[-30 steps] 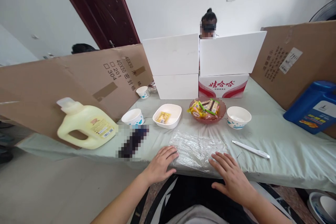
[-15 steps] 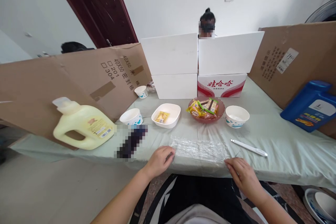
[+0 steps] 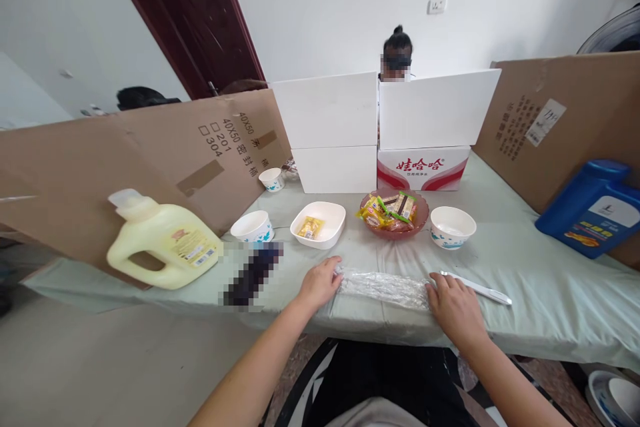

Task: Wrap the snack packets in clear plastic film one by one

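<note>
1. Since half a second ago, the clear plastic sheet point(image 3: 383, 283) has narrowed from a broad flat band into a thin bunched strip, and both hands have moved up from the table's near edge.
2. It lies across the table point(image 3: 525, 293) close to the near edge, at the middle, stretched between the two hands.
3. Left hand point(image 3: 320, 283): fingers curled shut on the strip's left end.
4. Right hand point(image 3: 453, 307): fingers bent over the right end; its back hides whether they pinch it, so I cannot tell.
5. A white pen point(image 3: 483, 288) lies just beside the right hand.
6. Behind the strip stand a square dish point(image 3: 320, 222) with a yellow packet point(image 3: 310, 228), a pink bowl point(image 3: 395, 213) of snacks and a white bowl point(image 3: 453, 227).
7. A yellow jug point(image 3: 165, 247) sits towards the left edge and a blue jug point(image 3: 595, 210) towards the right.
</note>
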Demonstrator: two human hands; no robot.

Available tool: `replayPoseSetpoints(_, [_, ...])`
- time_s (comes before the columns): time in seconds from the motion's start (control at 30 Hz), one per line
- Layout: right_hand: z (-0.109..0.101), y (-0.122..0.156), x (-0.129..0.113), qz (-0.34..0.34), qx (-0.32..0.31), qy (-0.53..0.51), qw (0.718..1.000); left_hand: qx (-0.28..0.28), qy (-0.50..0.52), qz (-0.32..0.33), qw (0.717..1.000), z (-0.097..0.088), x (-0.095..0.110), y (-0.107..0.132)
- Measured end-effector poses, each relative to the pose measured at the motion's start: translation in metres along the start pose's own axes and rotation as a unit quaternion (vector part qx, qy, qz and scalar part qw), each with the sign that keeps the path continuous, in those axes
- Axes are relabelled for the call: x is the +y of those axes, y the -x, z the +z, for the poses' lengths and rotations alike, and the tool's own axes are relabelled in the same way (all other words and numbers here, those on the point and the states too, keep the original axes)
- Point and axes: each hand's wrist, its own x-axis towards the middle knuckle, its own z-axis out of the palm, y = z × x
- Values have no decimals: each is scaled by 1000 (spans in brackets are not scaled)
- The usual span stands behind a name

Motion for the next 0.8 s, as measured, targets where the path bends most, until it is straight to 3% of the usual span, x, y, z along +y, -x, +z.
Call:
replayPoseSetpoints(0.1, [-7, -2, -7, -82, 87, -32, 992, 93, -69, 18, 993, -4, 12, 2])
replayPoseSetpoints(0.17, [-6, -5, -21, -154, 105, -60, 981, 151, -102, 51, 982, -2, 26, 5])
replayPoseSetpoints(0.2, [-3, -6, -30, -187, 100, -67, 975, 154, -106, 82, 979, 1, 34, 6])
replayPoseSetpoints(0.33, [19, -3, -62, -286, 10, -58, 956, 24, -93, 191, 977, 22, 53, 15])
replayPoseSetpoints(0.43, [33, 9, -60, -259, -40, -28, 965, -52, -104, 140, 983, 34, 44, 24])
replayPoseSetpoints(0.53, [38, 28, -35, -196, -18, -1, 980, -56, -123, 62, 989, 35, 21, 32])
replayPoseSetpoints(0.67, [34, 51, 2, -174, 60, 24, 983, -2, -139, 11, 990, 31, 6, 40])
replayPoseSetpoints(0.73, [30, 61, 12, -180, 90, 23, 979, 55, -129, 12, 990, 32, 14, 45])
replayPoseSetpoints(0.8, [25, 69, 16, -182, 102, -6, 978, 91, -89, 58, 990, 35, 33, 51])
